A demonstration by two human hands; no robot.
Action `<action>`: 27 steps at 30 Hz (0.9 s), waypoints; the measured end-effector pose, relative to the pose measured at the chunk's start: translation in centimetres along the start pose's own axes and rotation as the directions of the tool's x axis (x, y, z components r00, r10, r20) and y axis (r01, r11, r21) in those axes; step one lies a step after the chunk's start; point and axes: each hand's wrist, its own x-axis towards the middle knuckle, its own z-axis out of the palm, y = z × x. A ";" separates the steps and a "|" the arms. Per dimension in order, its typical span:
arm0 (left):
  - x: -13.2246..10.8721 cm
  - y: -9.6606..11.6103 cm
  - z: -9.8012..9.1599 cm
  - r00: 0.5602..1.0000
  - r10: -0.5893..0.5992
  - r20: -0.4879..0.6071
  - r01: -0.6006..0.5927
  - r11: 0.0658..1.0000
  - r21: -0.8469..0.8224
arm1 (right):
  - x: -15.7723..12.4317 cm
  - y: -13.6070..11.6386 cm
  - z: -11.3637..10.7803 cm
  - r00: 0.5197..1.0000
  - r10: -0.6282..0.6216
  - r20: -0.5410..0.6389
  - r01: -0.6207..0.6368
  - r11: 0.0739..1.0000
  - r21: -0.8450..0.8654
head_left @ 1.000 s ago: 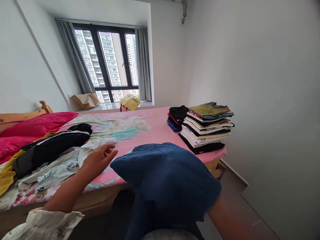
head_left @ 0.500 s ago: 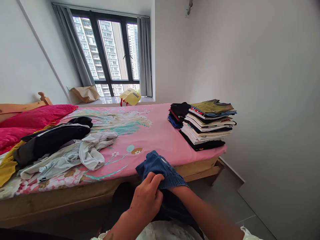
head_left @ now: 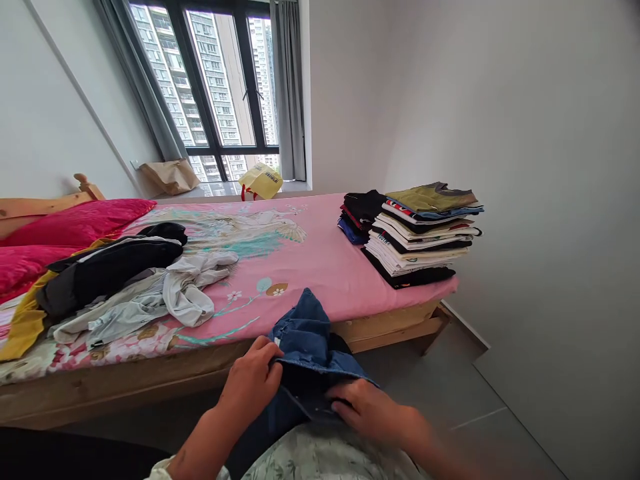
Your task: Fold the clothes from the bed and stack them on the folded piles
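A dark blue garment (head_left: 305,333) is bunched up at the front edge of the bed, its opening facing me. My left hand (head_left: 255,373) pinches the left side of that opening between thumb and fingers. On the right side, my right hand (head_left: 367,407) is closed on the lower edge of the opening, its fingertips partly inside the cloth. Part of the garment hangs below, close to my body.
The bed (head_left: 320,267) has a pink sheet. Loose clothes (head_left: 120,280) lie in a heap at the left, near red pillows (head_left: 95,223). A folded stack (head_left: 420,240) stands at the right end. Beyond are a paper bag (head_left: 170,177) and a yellow bag (head_left: 261,181).
My right hand has come out of the garment, where it was hidden, and now grips its edge. My left hand has shifted left. The opening has turned toward me and the view has tilted down slightly.
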 end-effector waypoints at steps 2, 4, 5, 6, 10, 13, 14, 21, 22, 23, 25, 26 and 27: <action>-1.4 -0.6 -0.5 1.000 -0.004 0.025 0.005 0.998 -0.058 | -2.7 0.2 -0.7 0.992 -0.042 -0.117 0.041 0.999 -0.007; -2.5 -0.6 -0.9 0.998 -0.010 0.067 0.016 0.997 -0.080 | -4.9 0.4 -1.2 0.948 -0.108 -0.298 0.097 0.994 -0.051; -2.9 -0.5 -1.0 0.996 -0.024 0.089 0.031 0.997 -0.073 | -5.8 0.6 -1.4 0.921 -0.131 -0.367 0.104 0.990 -0.094; -3.2 -0.4 -1.1 0.993 -0.040 0.112 0.047 0.997 -0.061 | -6.7 0.8 -1.4 0.903 -0.142 -0.406 0.091 0.986 -0.142; -4.0 -0.7 -1.4 0.983 -0.042 0.177 0.053 0.997 -0.057 | -9.4 2.3 -0.2 0.933 -0.065 -0.354 -0.019 0.973 -0.229; -4.4 -1.8 -1.3 0.981 -0.018 0.196 0.041 0.993 -0.114 | -10.3 4.0 1.5 0.932 0.007 -0.363 -0.088 0.975 -0.205; -4.5 -2.2 -1.3 0.979 -0.015 0.201 0.042 0.991 -0.130 | -10.2 4.5 2.0 0.923 0.021 -0.385 -0.105 0.975 -0.198; -4.7 -3.4 -1.9 0.983 -0.043 0.178 0.080 0.975 -0.206 | -6.4 5.0 3.2 0.881 -0.070 -0.469 0.024 0.994 -0.104; -4.6 -3.5 -2.5 0.981 -0.029 0.190 0.075 0.969 -0.235 | -5.6 4.7 2.5 0.872 -0.062 -0.485 0.047 0.998 -0.043; -4.3 -3.5 -3.3 0.980 -0.010 0.201 0.065 0.961 -0.269 | -4.8 4.2 1.6 0.866 -0.031 -0.500 0.055 0.998 0.034; -3.4 -3.7 -5.4 0.975 0.031 0.221 0.046 0.941 -0.335 | -3.0 2.9 -1.5 0.861 0.067 -0.504 0.027 0.984 0.176; -2.7 -3.8 -6.7 0.973 0.055 0.222 0.031 0.930 -0.366 | -2.0 2.2 -3.5 0.862 0.098 -0.497 0.012 0.977 0.212; -1.9 -3.9 -8.1 0.974 0.084 0.212 0.005 0.922 -0.387 | -0.9 1.5 -5.8 0.862 0.100 -0.497 0.008 0.978 0.211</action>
